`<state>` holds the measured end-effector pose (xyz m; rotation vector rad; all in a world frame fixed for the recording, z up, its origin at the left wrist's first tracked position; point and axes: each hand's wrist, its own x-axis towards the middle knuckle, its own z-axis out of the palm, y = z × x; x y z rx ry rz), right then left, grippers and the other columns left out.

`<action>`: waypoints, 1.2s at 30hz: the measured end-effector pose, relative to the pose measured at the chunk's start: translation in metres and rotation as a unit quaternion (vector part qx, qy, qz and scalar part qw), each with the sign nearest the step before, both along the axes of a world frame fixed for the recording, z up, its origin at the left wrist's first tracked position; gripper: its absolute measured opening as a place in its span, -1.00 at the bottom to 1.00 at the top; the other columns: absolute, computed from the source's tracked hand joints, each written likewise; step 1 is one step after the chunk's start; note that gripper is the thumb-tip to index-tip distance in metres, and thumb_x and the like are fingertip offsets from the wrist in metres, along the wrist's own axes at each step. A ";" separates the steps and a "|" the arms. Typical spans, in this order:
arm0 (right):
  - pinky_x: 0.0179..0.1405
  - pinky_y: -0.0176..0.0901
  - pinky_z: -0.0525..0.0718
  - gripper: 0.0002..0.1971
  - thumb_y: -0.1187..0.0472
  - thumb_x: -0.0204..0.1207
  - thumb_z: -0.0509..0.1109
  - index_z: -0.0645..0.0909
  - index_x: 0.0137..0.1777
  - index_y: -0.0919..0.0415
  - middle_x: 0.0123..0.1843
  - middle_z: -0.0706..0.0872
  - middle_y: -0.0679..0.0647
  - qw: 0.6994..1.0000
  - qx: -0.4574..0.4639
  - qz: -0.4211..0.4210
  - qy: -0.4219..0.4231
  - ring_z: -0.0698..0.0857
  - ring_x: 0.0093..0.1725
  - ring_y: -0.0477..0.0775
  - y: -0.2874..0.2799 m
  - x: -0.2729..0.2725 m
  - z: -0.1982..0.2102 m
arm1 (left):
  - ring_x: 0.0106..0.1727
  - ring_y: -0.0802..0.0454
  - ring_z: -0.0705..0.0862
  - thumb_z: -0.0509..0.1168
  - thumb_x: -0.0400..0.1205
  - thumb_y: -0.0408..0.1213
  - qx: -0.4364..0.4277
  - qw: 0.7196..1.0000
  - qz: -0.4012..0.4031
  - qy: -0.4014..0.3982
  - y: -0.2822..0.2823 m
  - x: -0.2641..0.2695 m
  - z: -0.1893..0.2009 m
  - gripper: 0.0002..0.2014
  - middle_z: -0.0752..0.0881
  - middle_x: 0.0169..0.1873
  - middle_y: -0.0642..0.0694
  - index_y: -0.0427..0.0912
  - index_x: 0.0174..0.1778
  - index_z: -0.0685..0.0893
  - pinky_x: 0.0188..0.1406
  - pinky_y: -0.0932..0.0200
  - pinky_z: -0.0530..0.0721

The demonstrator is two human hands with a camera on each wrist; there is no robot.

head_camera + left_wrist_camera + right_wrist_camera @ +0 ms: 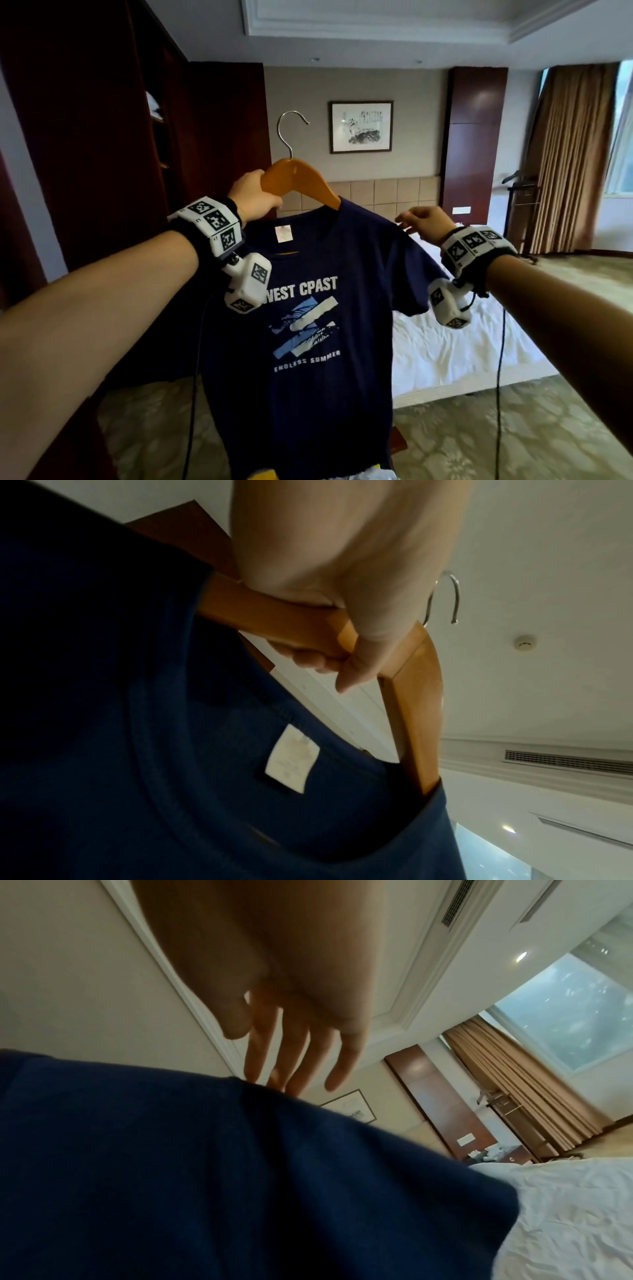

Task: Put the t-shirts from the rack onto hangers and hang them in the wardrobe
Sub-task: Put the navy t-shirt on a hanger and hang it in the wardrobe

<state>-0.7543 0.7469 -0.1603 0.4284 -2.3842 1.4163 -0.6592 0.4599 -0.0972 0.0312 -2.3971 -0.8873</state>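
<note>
1. The left hand (255, 195) is curled round the left arm of the wooden hanger (301, 180), thumb beneath and fingers over the top, and holds it up at chest height with the metal hook (289, 132) pointing upward.
2. The navy t-shirt (308, 325) hangs on that hanger, front toward the camera. The hanger's right arm is inside the collar; in the left wrist view the left arm also seems to enter the fabric, below the grip.
3. The right hand (424, 224) is spread, fingers nearly straight, fingertips (294, 1088) at the t-shirt's right shoulder seam; it grasps nothing.
4. The hanger's long axis runs left to right across the body. The wardrobe (164, 137) opening lies to the left, so the left hand is nearer and, in my judgement, should carry the hook there.
5. Printed text reads "WEST CPAST" and "ENDLESS SUMMER" round a blue-and-white graphic. The neck label (291, 758) is too blurred to read.
6. A white bed (455, 342) stands behind.
</note>
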 end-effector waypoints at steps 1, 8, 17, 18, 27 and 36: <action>-0.65 -0.57 0.41 -0.75 0.38 0.67 0.16 0.61 0.15 0.50 -0.23 0.62 0.15 1.000 0.020 0.008 -0.017 0.56 -0.61 -0.38 0.001 0.002 -0.004 | 0.15 -0.25 0.61 0.45 0.43 -0.38 -0.004 1.000 0.003 0.001 0.000 0.000 0.000 -0.60 0.60 -0.01 -0.20 -0.26 0.18 0.56 0.11 -0.05 0.56; -0.54 -0.28 0.70 -0.80 0.46 0.50 0.34 0.64 0.10 0.33 -0.01 0.75 0.25 0.976 0.206 -0.038 -0.062 0.72 -0.23 0.19 -0.001 0.002 -0.013 | 0.18 -0.19 0.58 0.45 0.45 -0.35 0.000 1.000 0.007 0.002 0.001 0.003 -0.001 -0.57 0.60 0.08 -0.19 -0.24 0.22 0.55 0.13 -0.02 0.52; 0.00 -0.15 0.63 -0.89 0.37 0.47 0.38 0.71 -0.06 0.36 -0.15 0.75 0.27 0.969 0.199 -0.126 0.071 0.73 -0.02 0.27 0.000 0.000 0.002 | 0.16 -0.19 0.56 0.42 0.44 -0.43 0.010 1.000 0.011 -0.005 -0.010 0.008 -0.009 -0.57 0.56 0.02 -0.17 -0.25 0.24 0.55 0.06 0.04 0.50; 0.05 -0.09 0.65 -0.90 0.40 0.46 0.38 0.71 -0.07 0.37 -0.14 0.76 0.32 0.973 0.168 -0.128 0.094 0.74 -0.02 0.31 0.002 0.001 0.007 | 0.17 -0.20 0.57 0.42 0.44 -0.43 0.012 1.000 0.011 -0.006 -0.011 0.007 -0.010 -0.56 0.58 0.04 -0.19 -0.25 0.24 0.55 0.09 0.01 0.51; 0.09 -0.05 0.56 -0.74 0.33 0.57 0.26 0.66 0.20 0.31 0.21 0.69 0.33 0.930 0.323 -0.173 0.016 0.64 0.22 0.33 0.017 0.004 -0.004 | -0.14 -0.10 0.57 0.41 0.41 -0.48 0.078 0.997 -0.021 0.006 -0.009 0.005 -0.007 -0.66 0.58 -0.24 -0.08 -0.13 0.04 0.55 -0.06 0.02 0.58; 0.33 -0.09 0.50 -0.53 0.28 0.58 0.36 0.41 0.48 0.26 0.32 0.59 0.21 0.985 0.157 0.065 0.031 0.58 0.23 0.09 -0.007 0.010 -0.011 | -0.07 -0.09 0.56 0.43 0.41 -0.45 0.073 0.997 -0.028 -0.002 -0.006 0.002 -0.005 -0.66 0.57 -0.20 -0.07 -0.18 0.08 0.59 0.01 0.02 0.55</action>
